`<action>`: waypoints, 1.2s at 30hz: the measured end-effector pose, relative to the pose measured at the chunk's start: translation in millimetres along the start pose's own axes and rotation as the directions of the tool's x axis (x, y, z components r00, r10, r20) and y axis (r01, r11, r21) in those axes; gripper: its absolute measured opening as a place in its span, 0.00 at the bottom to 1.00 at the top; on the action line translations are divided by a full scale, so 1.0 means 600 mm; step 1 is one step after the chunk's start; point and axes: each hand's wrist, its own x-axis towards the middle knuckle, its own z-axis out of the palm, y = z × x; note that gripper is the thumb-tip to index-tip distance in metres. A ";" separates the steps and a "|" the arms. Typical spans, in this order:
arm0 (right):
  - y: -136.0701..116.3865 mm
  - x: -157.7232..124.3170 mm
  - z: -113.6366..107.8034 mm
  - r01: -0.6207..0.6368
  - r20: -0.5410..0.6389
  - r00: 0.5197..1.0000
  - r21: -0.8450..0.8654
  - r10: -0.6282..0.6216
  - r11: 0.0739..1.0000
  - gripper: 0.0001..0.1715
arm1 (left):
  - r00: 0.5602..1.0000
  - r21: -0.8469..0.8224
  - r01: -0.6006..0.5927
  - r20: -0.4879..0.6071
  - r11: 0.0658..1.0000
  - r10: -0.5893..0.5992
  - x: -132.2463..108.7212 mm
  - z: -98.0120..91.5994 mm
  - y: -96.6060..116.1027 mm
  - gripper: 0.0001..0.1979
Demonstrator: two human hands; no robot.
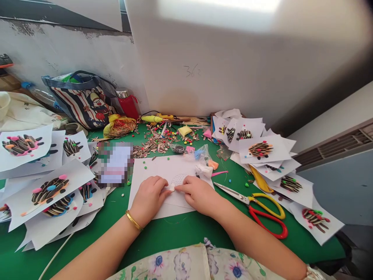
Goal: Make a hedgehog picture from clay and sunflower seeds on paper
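Both hands rest on a white sheet of paper (pixel 163 171) lying on the green table (pixel 180 229). My left hand (pixel 150 196), with a gold bangle on its wrist, and my right hand (pixel 198 192) meet fingertip to fingertip. Together they pinch a small pale lump of clay (pixel 171 188) against the sheet. Just above the lump sits a drawn, dotted half-round shape (pixel 178 179). Both hands have their fingers curled and pressed together.
Scissors with yellow and red handles (pixel 256 204) lie to the right. Stacks of paper sheets bearing seed hedgehog pictures sit at left (pixel 49 190) and right (pixel 262 149). Loose sunflower seeds (pixel 151 144), coloured clay bits, a striped bag (pixel 83 102) and a red flask (pixel 128 103) crowd the back.
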 end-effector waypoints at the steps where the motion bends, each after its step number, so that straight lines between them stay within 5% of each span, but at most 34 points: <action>1: 0.000 0.000 0.000 0.009 0.004 1.000 -0.009 -0.009 1.000 0.25 | 1.000 -0.012 0.000 0.002 1.000 0.000 0.000 -0.001 -0.001 0.06; 8: -0.002 0.000 0.004 0.011 0.001 1.000 -0.056 -0.011 0.998 0.23 | 1.000 -0.054 -0.002 -0.003 0.999 0.002 0.002 -0.003 -0.006 0.06; 18: -0.007 0.005 0.005 -0.031 -0.041 0.999 0.017 0.032 0.999 0.22 | 0.998 0.171 0.069 -0.015 0.983 -0.067 0.017 0.002 0.025 0.12; 23: 0.002 -0.003 -0.037 -0.009 -0.148 0.989 0.073 0.020 0.997 0.18 | 0.998 0.124 0.061 -0.007 0.990 -0.061 0.015 0.002 0.017 0.13; 26: 0.038 -0.030 -0.089 -0.228 -0.245 0.944 -0.010 0.219 0.974 0.12 | 0.999 0.047 0.044 0.007 0.998 -0.044 0.010 -0.001 0.009 0.14; 29: 0.089 -0.059 -0.122 -0.501 -0.195 0.860 -0.148 0.472 0.852 0.07 | 1.000 -0.031 0.027 0.011 0.999 -0.027 0.001 -0.007 0.003 0.14; 36: 0.153 -0.062 -0.104 -0.546 -0.036 0.838 -0.075 0.545 0.834 0.05 | 0.999 -0.073 -0.048 -0.024 0.996 0.047 -0.015 -0.017 -0.006 0.12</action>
